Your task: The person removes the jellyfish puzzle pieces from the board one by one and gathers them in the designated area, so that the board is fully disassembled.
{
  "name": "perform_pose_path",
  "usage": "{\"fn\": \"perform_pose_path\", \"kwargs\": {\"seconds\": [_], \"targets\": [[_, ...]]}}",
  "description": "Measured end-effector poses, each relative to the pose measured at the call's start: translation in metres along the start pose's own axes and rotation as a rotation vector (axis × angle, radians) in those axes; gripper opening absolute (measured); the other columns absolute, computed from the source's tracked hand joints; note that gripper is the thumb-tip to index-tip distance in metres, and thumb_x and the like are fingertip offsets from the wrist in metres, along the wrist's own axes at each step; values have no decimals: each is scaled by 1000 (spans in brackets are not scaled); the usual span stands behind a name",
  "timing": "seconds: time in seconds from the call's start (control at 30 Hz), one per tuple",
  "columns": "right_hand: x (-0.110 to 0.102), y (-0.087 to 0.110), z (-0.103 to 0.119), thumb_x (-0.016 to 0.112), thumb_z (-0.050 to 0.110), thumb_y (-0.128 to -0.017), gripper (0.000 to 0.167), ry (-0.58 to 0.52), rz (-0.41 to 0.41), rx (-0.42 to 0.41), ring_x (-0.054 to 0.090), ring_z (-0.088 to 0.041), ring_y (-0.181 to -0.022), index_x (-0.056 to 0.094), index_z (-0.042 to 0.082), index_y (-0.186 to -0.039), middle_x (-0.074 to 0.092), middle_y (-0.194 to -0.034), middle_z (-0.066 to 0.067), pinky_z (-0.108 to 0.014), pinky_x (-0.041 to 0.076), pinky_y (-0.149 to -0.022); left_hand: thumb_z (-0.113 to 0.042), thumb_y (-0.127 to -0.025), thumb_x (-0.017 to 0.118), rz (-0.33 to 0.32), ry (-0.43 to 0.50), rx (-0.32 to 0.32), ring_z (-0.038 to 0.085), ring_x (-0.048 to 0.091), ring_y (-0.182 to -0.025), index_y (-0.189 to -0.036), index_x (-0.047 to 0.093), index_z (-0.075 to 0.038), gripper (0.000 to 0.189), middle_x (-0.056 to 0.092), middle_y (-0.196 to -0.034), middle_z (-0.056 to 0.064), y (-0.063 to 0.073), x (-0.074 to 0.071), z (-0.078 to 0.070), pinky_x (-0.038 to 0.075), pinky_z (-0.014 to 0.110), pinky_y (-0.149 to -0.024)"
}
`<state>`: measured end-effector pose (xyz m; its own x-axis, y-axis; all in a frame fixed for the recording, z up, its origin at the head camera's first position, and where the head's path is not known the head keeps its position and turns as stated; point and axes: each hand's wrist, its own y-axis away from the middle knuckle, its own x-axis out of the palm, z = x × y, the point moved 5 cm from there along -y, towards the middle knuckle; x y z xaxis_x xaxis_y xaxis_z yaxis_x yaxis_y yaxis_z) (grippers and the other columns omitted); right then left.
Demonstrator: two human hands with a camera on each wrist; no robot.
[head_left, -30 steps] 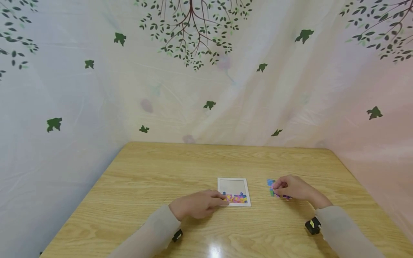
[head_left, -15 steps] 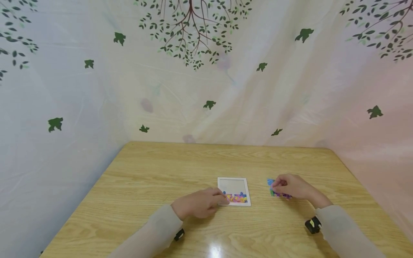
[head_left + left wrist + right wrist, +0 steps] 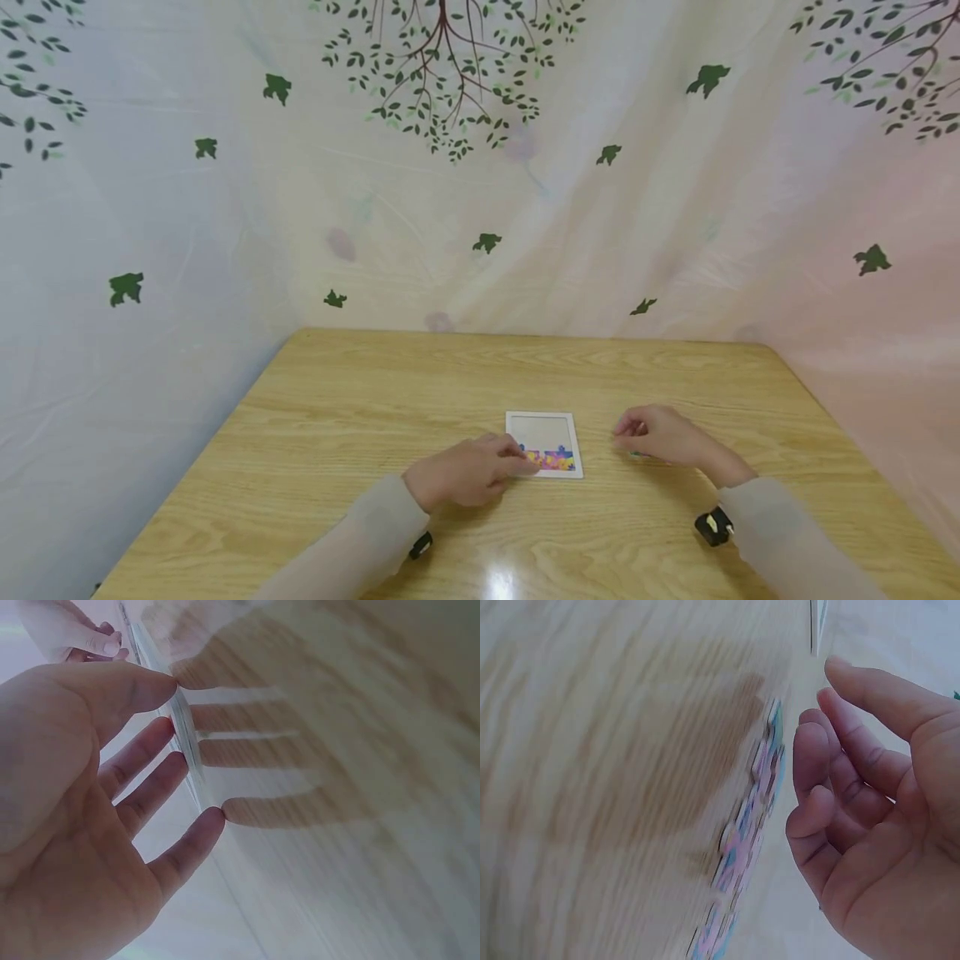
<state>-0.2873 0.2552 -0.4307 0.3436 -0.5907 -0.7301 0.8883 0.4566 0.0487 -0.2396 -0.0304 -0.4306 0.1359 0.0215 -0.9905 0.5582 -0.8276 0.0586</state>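
A white-framed jigsaw puzzle tray (image 3: pixel 578 454) lies mid-table, with a band of joined colourful puzzle pieces (image 3: pixel 557 460) along its near side. My left hand (image 3: pixel 467 473) rests at the tray's left side, covering its near left corner; in the left wrist view its fingers (image 3: pixel 157 796) reach down to the surface, fairly straight. To the right of the tray, my right hand (image 3: pixel 663 435) hovers with loosely bent fingers. Nothing shows between its thumb and fingertips in the right wrist view. Under it lie loose puzzle pieces (image 3: pixel 739 851), mostly hidden by the hand in the head view.
The wooden table (image 3: pixel 360 392) runs back to a pale curtain (image 3: pixel 420 225) printed with branches and dark green birds, which also hangs at both sides. A small black camera (image 3: pixel 713 527) sits at the right wrist, another (image 3: pixel 421 546) at the left.
My right hand has shifted a little left, toward the tray, from its place at the loose pieces and now hides most of them. My left hand has crept slightly right over the tray's corner.
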Motion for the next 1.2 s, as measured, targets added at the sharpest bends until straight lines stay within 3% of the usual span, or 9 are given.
{"fn": "perform_pose_path", "kwargs": {"seconds": [0.4,0.63,0.87,1.2], "targets": [[23,-10,24,82,24,-90,24,-7,7,-76,62,-12,-89,76,7,-106,71,-100,0,-25,52,-73,-11,-105,58,21,20,-20,15,54,-124,-148,60,-26,45,55,-139,0,-2,-3,-2,49,28,-103],[38,-17,35,80,20,-92,31,-53,74,-141,60,-11,-90,73,2,-116,69,-108,-6,-25,53,-77,-10,-105,57,-5,-5,30,17,55,-130,-146,61,-19,42,56,-144,1,-4,-2,-3,47,30,-107],[47,-20,43,79,17,-92,37,-62,118,-171,55,-9,-82,72,-2,-123,62,-101,-6,-23,50,-70,-12,-106,56,46,43,10,16,45,-144,-148,57,-17,42,50,-157,-6,-7,1,-4,40,32,-116],[50,-23,44,80,16,-92,36,-14,110,-185,54,-6,-79,72,-3,-121,61,-98,-3,-24,49,-69,-11,-105,58,35,44,29,20,47,-144,-149,56,-15,44,51,-156,0,-5,-2,-6,40,36,-117]]}}
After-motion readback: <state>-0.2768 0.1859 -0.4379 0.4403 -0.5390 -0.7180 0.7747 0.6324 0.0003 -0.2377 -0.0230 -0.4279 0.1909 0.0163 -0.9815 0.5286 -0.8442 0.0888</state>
